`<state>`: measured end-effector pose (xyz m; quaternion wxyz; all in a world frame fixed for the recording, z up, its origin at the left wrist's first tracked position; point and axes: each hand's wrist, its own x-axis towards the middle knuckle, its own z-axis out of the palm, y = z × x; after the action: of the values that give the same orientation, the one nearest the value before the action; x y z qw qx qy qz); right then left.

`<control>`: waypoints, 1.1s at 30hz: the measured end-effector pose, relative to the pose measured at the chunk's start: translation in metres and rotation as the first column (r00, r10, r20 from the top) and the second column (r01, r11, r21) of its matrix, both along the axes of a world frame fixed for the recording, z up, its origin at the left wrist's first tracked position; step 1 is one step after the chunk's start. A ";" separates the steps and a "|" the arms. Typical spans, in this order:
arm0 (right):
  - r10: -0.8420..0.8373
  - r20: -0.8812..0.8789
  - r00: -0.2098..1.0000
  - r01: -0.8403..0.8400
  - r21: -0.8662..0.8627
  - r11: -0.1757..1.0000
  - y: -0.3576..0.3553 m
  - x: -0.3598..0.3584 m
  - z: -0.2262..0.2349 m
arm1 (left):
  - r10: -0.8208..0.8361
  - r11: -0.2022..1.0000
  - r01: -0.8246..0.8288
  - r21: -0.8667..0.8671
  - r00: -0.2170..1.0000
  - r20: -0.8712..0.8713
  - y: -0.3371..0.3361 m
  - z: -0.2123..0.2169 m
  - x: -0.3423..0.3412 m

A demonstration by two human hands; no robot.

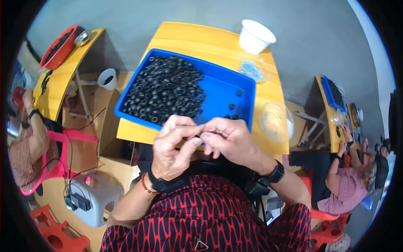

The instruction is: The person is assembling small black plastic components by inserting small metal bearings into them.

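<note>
My left hand (173, 147) and my right hand (231, 140) meet at the near edge of a blue tray (218, 80). The fingers of both are pinched together around a small black part (198, 135). Only a bit of it shows between the fingertips, so its full shape is hidden. A big heap of black ring-shaped parts (166, 90), round and with holes, fills the left side of the tray. Several loose ones (232, 106) lie toward the tray's right, some close beyond my right hand.
On the yellow table (193, 35) stand a white tub (256, 37), a clear container of small light-blue pieces (251, 69) and a clear round container (275, 122). People sit at side tables to the left and right. A red basin (58, 50) of black parts is at far left.
</note>
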<state>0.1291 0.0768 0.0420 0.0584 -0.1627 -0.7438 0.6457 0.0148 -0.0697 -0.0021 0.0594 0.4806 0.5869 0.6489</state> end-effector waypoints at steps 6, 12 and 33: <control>0.032 -0.064 0.997 -0.035 -0.057 0.998 0.004 0.026 -0.003 | -0.065 0.998 0.064 -0.011 0.995 -0.079 0.005 0.001 0.009; -0.148 -0.037 0.988 0.151 0.113 0.982 0.054 0.059 0.012 | -0.049 0.998 0.035 0.057 0.961 0.274 -0.001 -0.016 0.009; -0.425 0.456 0.782 -0.289 0.870 0.400 0.161 0.106 0.015 | 0.005 0.998 0.014 -0.056 0.945 0.328 0.002 -0.017 0.003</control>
<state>0.2353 0.2381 0.0569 -0.0810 -0.3373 -0.9372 0.0352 0.0183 -0.0679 -0.0190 0.1716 0.3652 0.5863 0.7025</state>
